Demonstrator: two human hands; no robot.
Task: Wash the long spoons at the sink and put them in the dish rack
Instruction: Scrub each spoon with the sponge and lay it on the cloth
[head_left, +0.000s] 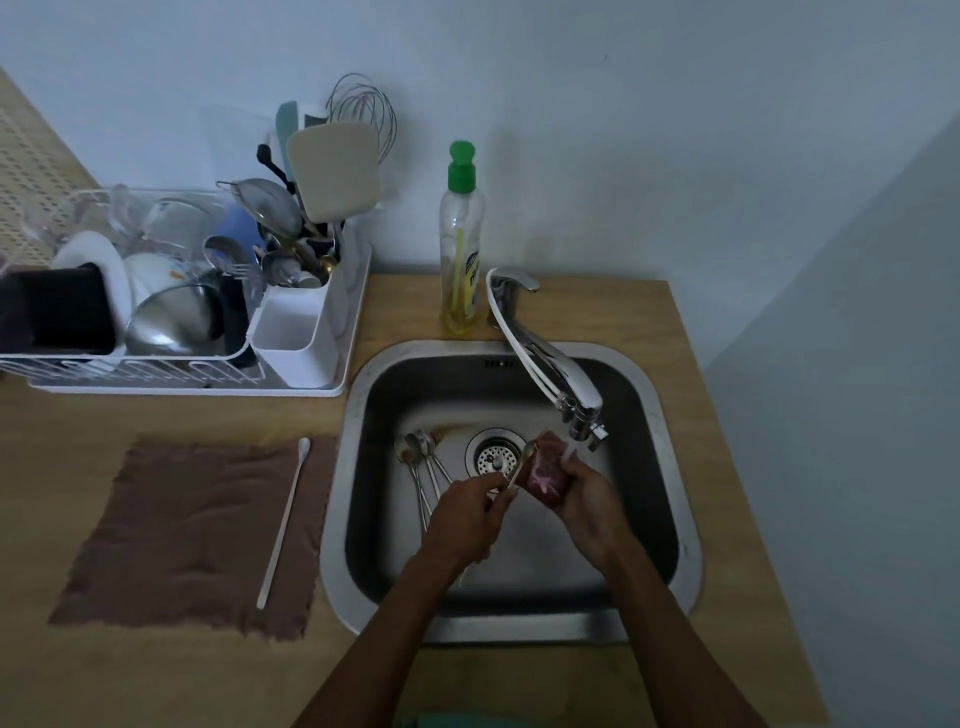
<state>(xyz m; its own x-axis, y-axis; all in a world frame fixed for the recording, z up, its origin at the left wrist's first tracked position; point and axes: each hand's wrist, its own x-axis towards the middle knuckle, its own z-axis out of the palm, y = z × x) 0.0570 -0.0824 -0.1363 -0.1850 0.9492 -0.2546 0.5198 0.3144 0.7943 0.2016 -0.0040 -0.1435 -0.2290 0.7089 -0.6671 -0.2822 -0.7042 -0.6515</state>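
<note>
Now the left hand (467, 506) pinches a spoon (521, 464) while the right hand (584, 496) grips a sponge (545, 465); soapy fingers might drop it.

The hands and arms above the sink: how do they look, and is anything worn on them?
Both forearms are bare up to the frame edge: no sleeves, gloves, watch or bracelet visible. The left hand and right hand show no rings, though dim light hides fine detail.

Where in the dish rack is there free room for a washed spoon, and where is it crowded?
The front white compartment of the dish rack looks empty. The caddy behind it is packed with utensils, and the wire section is full of bowls and plates.
</note>
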